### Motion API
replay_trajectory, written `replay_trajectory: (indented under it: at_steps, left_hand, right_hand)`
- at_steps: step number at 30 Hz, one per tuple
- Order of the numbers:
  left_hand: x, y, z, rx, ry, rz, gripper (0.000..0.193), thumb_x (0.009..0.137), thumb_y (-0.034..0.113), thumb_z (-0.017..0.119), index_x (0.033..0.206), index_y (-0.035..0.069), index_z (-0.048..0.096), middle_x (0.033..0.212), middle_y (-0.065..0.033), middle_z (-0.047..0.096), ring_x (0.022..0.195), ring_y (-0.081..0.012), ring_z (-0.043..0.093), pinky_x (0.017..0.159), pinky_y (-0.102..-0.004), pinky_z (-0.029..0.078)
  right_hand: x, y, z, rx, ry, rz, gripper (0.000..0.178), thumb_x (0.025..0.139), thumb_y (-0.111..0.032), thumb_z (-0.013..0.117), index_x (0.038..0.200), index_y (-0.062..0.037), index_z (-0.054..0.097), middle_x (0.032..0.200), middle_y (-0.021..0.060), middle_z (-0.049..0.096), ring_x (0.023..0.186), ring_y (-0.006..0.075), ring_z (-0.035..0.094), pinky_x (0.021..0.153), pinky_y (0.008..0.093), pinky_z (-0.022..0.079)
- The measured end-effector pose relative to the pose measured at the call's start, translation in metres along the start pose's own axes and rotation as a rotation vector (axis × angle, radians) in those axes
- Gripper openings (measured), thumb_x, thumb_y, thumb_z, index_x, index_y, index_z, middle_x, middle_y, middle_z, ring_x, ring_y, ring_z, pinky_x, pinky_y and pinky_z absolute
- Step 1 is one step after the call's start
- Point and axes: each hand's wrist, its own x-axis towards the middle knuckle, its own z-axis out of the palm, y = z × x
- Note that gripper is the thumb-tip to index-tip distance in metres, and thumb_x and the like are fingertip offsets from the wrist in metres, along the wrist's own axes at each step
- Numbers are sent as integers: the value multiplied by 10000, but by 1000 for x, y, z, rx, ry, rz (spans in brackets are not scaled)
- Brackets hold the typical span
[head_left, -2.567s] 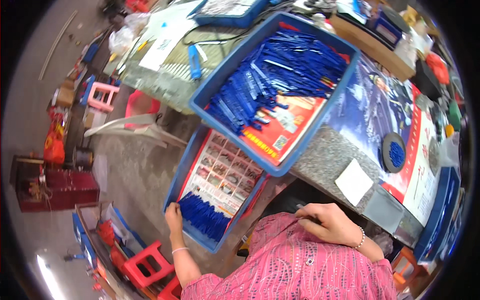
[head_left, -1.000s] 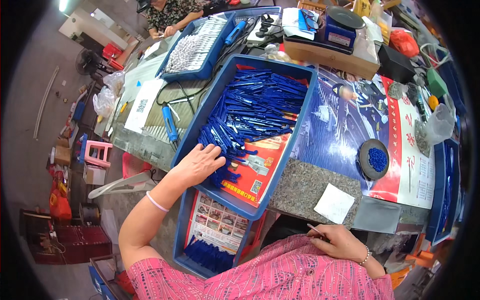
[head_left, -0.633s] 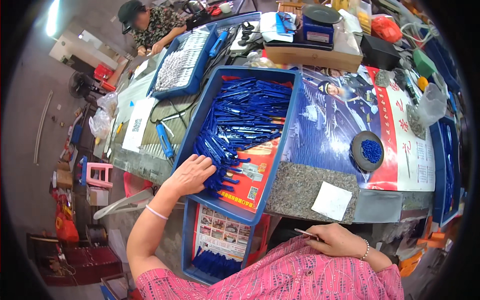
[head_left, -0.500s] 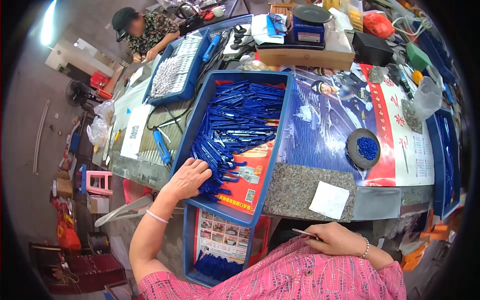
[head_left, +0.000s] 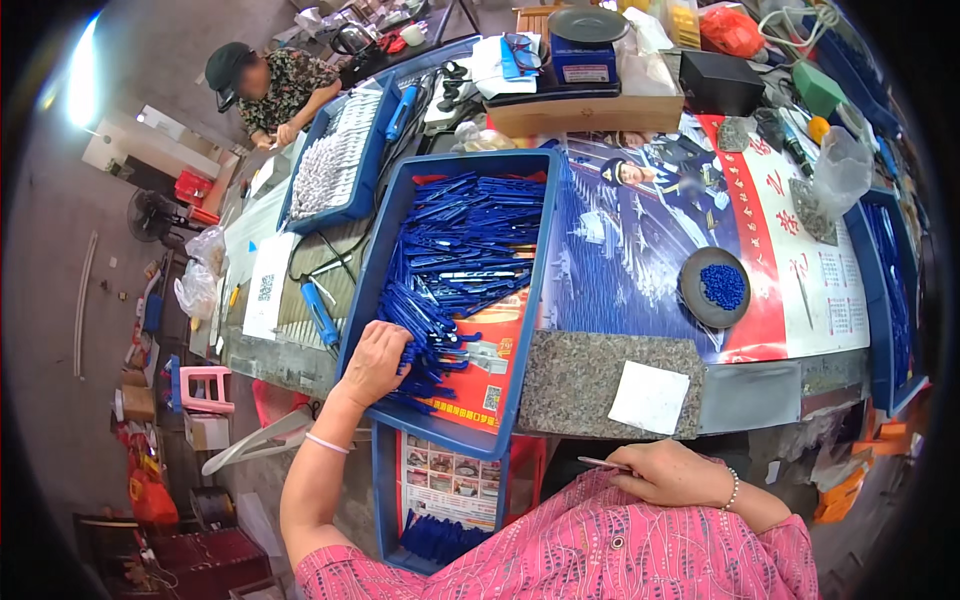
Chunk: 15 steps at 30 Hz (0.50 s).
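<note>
A blue plastic tray (head_left: 548, 250) holds a large heap of slim, shiny blue strips (head_left: 465, 230). At the tray's near left, my left hand (head_left: 375, 362) is closed with bent fingers at the edge of the heap, gripping some strips; its fingertips are partly hidden. My right hand (head_left: 675, 474) rests against my pink patterned shirt, closed on a slim pointed metal tool (head_left: 603, 464). Right of the tray, a round dark dish (head_left: 690, 290) holds small blue beads (head_left: 722, 287) on a poster-covered table.
Below the tray sits a second blue tray (head_left: 385, 490) with more blue pieces. A tray of white-tipped sticks (head_left: 325, 165) stands at the far left, near another person (head_left: 285, 90). White paper (head_left: 648, 397) lies on a granite slab (head_left: 560, 385). A wooden box (head_left: 590, 113) stands behind.
The whole view has shifted slightly. My left hand stays at the near left of the heap, with its fingers a little more curled. My right hand keeps its hold on the tool.
</note>
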Motion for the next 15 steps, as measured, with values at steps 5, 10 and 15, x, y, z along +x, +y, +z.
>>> replay_trajectory:
  at_steps: [5, 10, 15]
  left_hand:
    - [3, -4, 10, -136, 365, -228, 178, 836, -15, 557, 998, 6, 485, 866, -141, 573, 781, -273, 582, 719, -339, 468]
    - [29, 3, -5, -470, 414, -484, 149, 881, 25, 526, 1011, 5, 458, 836, -148, 571, 775, -277, 579, 721, -326, 469]
    - [82, 38, -46, -571, 451, -353, 88, 911, 8, 468, 995, 8, 442, 802, -79, 543, 719, -147, 544, 712, -275, 459]
  right_hand:
    - [-2, 4, -1, 15, 1, -21, 242, 863, -200, 570, 1017, -13, 559, 851, 174, 621, 754, 361, 618, 660, 442, 489]
    - [-9, 7, -7, 29, 10, -35, 233, 863, -198, 566, 1001, -11, 568, 854, 175, 622, 758, 363, 619, 669, 437, 494]
    - [-23, 7, -30, 30, 62, 51, 204, 858, -168, 567, 993, -15, 574, 853, 170, 622, 783, 359, 620, 673, 419, 502]
